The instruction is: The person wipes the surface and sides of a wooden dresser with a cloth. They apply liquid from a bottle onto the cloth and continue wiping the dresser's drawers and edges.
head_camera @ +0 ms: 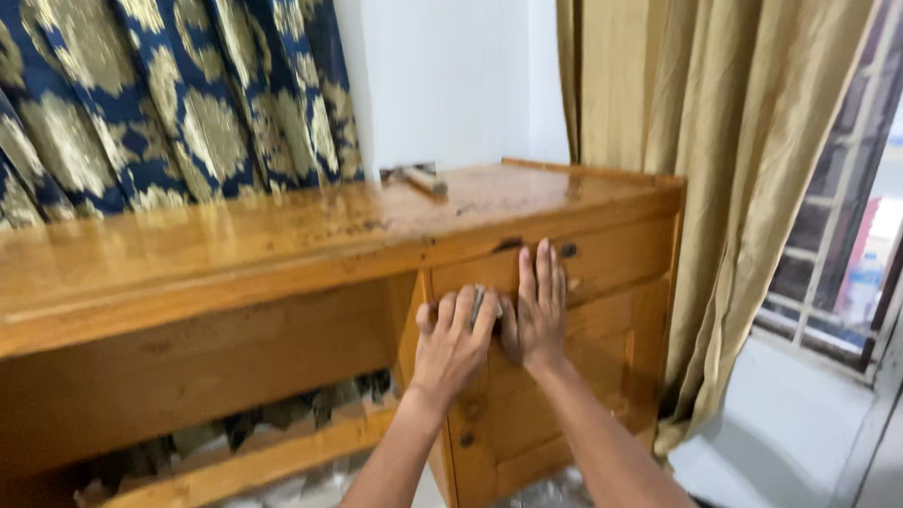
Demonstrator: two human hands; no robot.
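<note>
Gripping a small grey flat piece [479,301] in curled fingers, the left hand [453,342] is pressing it against the drawer front [592,259] of the glossy brown wooden desk [221,247], while the right hand [535,306] is lying flat and open beside it, holding nothing. Work is looking mid-way, since the piece is sitting on the wood with both hands on it. A hammer [414,175] is lying on the desktop, a beige curtain [729,174] is hanging close on the right, and nothing is blocking the hands.
</note>
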